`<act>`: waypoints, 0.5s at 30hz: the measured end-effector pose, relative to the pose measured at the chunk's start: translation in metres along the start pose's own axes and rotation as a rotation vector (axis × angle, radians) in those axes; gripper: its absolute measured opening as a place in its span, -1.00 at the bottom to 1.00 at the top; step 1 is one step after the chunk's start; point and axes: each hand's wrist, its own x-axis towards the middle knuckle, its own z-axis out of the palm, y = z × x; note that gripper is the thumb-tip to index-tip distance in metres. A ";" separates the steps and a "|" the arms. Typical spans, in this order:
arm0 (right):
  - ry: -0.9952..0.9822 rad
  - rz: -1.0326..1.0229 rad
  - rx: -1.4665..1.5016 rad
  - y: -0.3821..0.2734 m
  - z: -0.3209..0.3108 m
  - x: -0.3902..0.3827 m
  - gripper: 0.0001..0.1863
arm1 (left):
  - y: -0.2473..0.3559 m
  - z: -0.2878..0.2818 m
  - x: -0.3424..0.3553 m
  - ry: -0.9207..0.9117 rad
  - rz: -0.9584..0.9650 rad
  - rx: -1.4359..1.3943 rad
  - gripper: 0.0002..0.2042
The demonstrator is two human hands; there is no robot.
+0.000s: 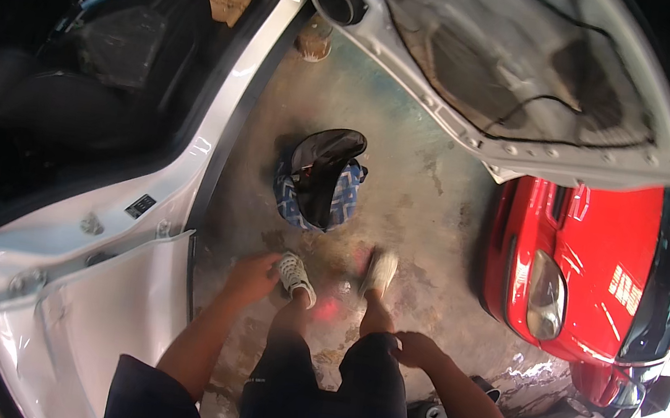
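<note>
My left hand [252, 276] is in front of my left shin, between the car's sill and my shoe. It is blurred and seems to hold nothing, but its finger pose is unclear. Beside my right knee, my right hand [418, 351] is against or just above the dark shorts [372, 364]; its fingers are partly hidden. On the floor ahead of my feet stands a blue patterned bag [345, 198], its black flap [335, 146] raised and its mouth open. What lies inside it is too dark to make out.
At left is a white car body [226, 102] with an open doorway and a white door panel [101, 314]. An opened door [498, 61] with its trim off and a speaker [341, 0] spans the upper right. A red car [598, 269] stands right. A small container [314, 46] sits by the sill.
</note>
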 end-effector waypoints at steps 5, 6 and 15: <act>0.133 -0.064 -0.109 -0.017 -0.134 0.235 -0.55 | -0.012 0.105 -0.007 -0.039 -0.236 -0.159 -0.58; 0.191 -0.120 -0.055 -0.016 -0.155 0.293 -0.52 | -0.012 0.121 -0.017 -0.130 -0.368 -0.330 -0.56; 0.266 0.030 -0.359 -0.074 -0.288 0.623 -0.21 | -0.062 0.208 0.159 0.012 0.001 -0.192 -0.55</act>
